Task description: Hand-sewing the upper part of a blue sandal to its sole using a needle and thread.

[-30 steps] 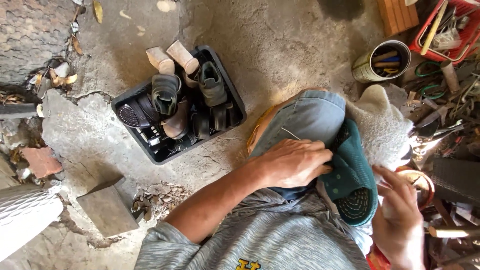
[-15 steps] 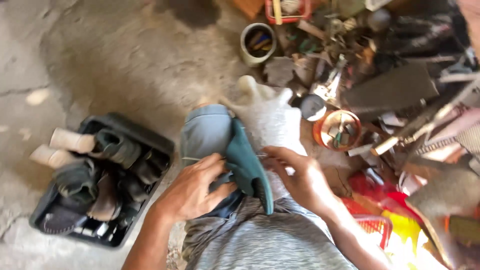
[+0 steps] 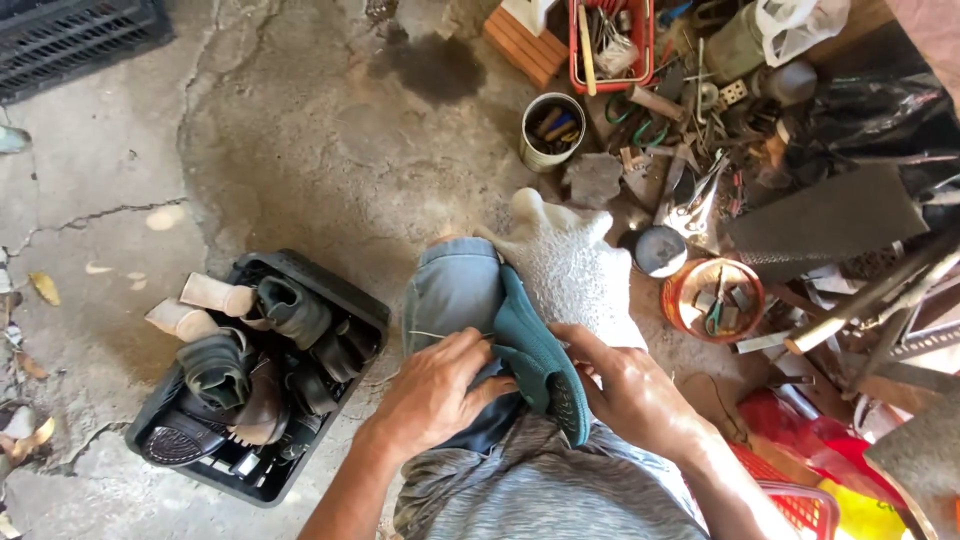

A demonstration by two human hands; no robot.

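Teal shoe (image 3: 535,362) gripped by both hands (image 3: 440,390), beside black crate (image 3: 345,300).

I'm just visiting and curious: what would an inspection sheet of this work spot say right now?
Surface: cracked concrete floor, stained, a few dry leaves.
Job's things: teal shoe on the person's knee, sole edge up; a thin thread runs from it.
Clutter: black crate of shoes at left; tin can with tools; red basket; round orange tray; scrap metal at right.
Grippers: left hand presses the shoe's upper; right hand grips its sole side.
Cables: nothing seen.
Surroundings: dark plastic crate top left.
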